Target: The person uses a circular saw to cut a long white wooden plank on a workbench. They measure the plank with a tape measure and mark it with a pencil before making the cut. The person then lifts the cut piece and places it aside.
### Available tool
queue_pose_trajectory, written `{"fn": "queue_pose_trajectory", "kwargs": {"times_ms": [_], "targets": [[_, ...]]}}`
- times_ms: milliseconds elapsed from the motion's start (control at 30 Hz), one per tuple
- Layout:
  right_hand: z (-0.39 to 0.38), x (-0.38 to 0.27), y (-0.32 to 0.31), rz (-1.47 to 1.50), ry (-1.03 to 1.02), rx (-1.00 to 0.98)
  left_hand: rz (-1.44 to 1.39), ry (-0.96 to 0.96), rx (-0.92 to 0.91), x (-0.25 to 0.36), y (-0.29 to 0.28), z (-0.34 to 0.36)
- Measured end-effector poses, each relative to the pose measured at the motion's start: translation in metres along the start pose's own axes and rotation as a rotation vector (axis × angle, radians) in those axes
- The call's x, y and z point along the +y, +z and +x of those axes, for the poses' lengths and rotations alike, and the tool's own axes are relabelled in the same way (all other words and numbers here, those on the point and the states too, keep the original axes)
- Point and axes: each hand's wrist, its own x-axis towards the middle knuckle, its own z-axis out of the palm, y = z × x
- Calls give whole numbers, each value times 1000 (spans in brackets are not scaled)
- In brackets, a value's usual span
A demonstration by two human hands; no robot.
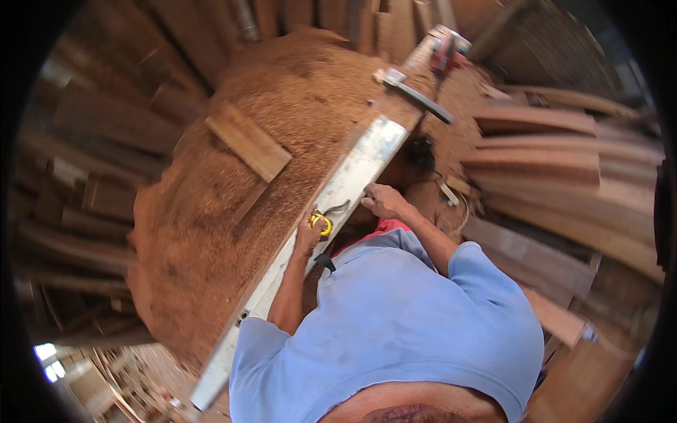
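Observation:
My left hand [307, 234] is closed round a yellow tape measure [321, 225], above a long, narrow, pale metal-looking bed [360, 166]. A dark strap-like piece [340, 207] shows beside the tape measure; whether it belongs to it, I cannot tell. Curled at the right edge of the bed is my right hand [384, 201]. Its fingers are bent together, and anything between them is too small or hidden to make out. A black band [324, 261] lies near my left forearm, against the blue shirt.
Brown shavings [282, 92] heap up left of the bed, with a short board [248, 143] on them. A grey bar [422, 97] crosses the bed's far end, near a red part [446, 55]. Stacked planks [550, 162] lie at the right, more timber [106, 127] at the left.

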Motion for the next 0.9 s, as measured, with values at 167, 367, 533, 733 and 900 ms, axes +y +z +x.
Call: {"fn": "queue_pose_trajectory", "kwargs": {"times_ms": [167, 367, 533, 733, 900], "targets": [[-70, 88, 27, 132, 288, 272, 669, 172, 62, 46, 11, 12], [-99, 104, 68, 223, 395, 144, 892, 445, 264, 26, 19, 7], [-130, 101, 81, 287, 329, 46, 945, 342, 362, 5, 13, 10], [-178, 157, 82, 216, 386, 115, 1009, 391, 418, 9, 29, 1], [-211, 199, 70, 256, 445, 126, 1211, 438, 462, -3, 38, -15]]}}
